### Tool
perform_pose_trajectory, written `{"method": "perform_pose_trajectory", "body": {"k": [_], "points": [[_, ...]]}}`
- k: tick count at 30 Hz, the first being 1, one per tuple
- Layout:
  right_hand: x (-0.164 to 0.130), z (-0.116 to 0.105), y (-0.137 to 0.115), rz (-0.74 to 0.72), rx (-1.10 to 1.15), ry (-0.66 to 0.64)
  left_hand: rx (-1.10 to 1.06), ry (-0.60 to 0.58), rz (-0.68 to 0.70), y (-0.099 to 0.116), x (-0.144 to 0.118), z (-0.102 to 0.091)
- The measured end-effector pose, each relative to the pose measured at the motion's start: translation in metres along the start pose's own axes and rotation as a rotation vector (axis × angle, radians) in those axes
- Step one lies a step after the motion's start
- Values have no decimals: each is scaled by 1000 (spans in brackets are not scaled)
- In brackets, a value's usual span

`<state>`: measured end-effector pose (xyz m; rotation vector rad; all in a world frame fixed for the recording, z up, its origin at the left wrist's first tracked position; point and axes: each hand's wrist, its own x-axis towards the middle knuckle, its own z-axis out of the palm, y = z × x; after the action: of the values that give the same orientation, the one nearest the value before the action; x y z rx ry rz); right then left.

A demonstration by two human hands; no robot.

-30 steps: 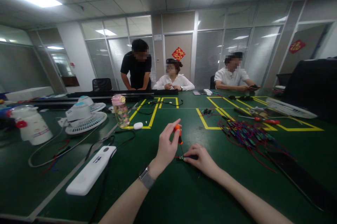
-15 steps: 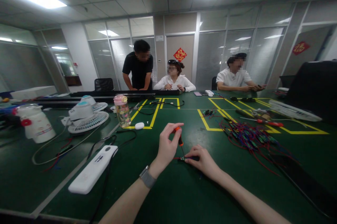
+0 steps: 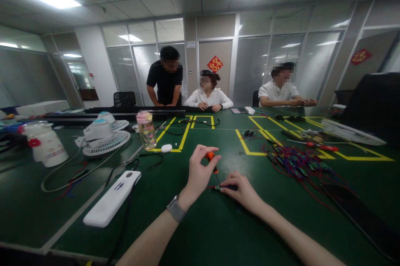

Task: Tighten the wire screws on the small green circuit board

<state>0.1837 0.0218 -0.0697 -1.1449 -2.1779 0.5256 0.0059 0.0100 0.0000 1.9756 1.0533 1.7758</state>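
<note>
My left hand grips a small orange-handled screwdriver, held nearly upright with its tip down on a tiny circuit board lying on the green table. My right hand presses on that board from the right, fingertips holding its dark end flat on the mat. A thin red wire trails from the board toward the left. A watch sits on my left wrist.
A pile of red and blue wired boards lies to the right. A white flat device, a bottle, a fan and a white jug stand on the left. Three people are at the far side of the table.
My left hand's fingers have shifted around the screwdriver handle, which stays on the board. The view has drifted slightly; my right hand keeps its hold.
</note>
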Motion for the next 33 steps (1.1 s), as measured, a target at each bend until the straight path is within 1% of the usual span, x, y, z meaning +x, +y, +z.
{"method": "perform_pose_trajectory", "body": {"k": [2, 6, 8, 12, 14, 16, 18, 23, 26, 29, 31, 33], "points": [[0, 0, -1, -1, -1, 2, 24, -14, 6, 2, -1, -1], [0, 1, 1, -1, 6, 4, -48, -78, 12, 3, -1, -2], [0, 2, 2, -5, 13, 4, -41, -62, 22, 2, -2, -1], [0, 2, 3, -7, 22, 7, 80, -2, 41, 1, -2, -1], [0, 2, 3, -8, 14, 11, 79, -30, 43, 1, -3, -1], [0, 2, 2, -14, 12, 10, 28, -85, 49, 2, -4, -1], [0, 2, 1, -17, 12, 10, -4, -113, 73, 2, -5, 0], [0, 1, -1, -19, 3, 0, 123, -84, 169, 2, -7, 2], [0, 0, -1, -18, -7, -1, 149, -107, 164, 3, -7, 0], [0, 0, -1, -12, -3, -2, 111, -129, 166, 4, -6, -1], [0, 0, 0, -10, 1, -3, 99, -117, 174, 3, -7, 0], [0, 0, 0, -5, 4, -2, 132, -88, 183, 2, -7, 0]]}}
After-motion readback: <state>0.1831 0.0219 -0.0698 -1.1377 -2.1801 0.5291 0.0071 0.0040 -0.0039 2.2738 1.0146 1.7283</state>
